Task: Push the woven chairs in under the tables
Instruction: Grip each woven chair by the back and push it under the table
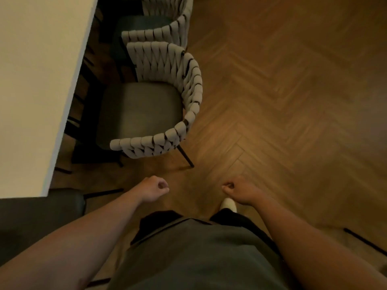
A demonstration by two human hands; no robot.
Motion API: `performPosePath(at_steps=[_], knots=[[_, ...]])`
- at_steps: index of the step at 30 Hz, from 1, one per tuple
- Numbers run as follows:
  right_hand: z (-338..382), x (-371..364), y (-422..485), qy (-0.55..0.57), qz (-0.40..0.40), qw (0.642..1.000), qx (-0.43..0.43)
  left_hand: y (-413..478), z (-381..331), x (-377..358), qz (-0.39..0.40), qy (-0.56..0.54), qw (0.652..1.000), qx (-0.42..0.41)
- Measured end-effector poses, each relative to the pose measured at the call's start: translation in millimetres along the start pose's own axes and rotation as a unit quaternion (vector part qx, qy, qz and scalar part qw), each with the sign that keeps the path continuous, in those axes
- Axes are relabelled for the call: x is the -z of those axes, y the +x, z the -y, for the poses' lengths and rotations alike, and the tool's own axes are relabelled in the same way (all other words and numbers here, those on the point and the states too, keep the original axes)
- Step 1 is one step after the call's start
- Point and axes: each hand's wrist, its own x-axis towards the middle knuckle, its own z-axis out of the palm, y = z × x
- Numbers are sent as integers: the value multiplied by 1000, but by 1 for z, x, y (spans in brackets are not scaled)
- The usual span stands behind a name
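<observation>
A woven chair [189, 95] with a pale strap back and a dark grey seat stands beside the white table [35, 80], its seat clear of the table edge. A second woven chair [165, 28] stands beyond it, close against the first. My left hand [156, 190] and my right hand [234, 190] hang in front of me above the floor, both with fingers curled into loose fists and holding nothing. Neither hand touches a chair; the near chair's back is roughly an arm's reach ahead.
A dark cushioned seat [41, 210] sits at my lower left by the table corner. Herringbone wood floor [293, 101] spreads to the right. A thin dark chair leg [364, 240] lies at lower right. My pale shoe [228, 205] shows below my right hand.
</observation>
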Motion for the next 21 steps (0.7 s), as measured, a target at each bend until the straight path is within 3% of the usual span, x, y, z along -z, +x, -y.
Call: performPosePath(at_steps=[7, 21], knots=[[-24, 141, 62, -113, 39, 991, 54, 38, -99, 24, -58, -90, 994, 3], [95, 313, 260, -233, 101, 954, 161, 160, -152, 163, -143, -182, 970, 68]])
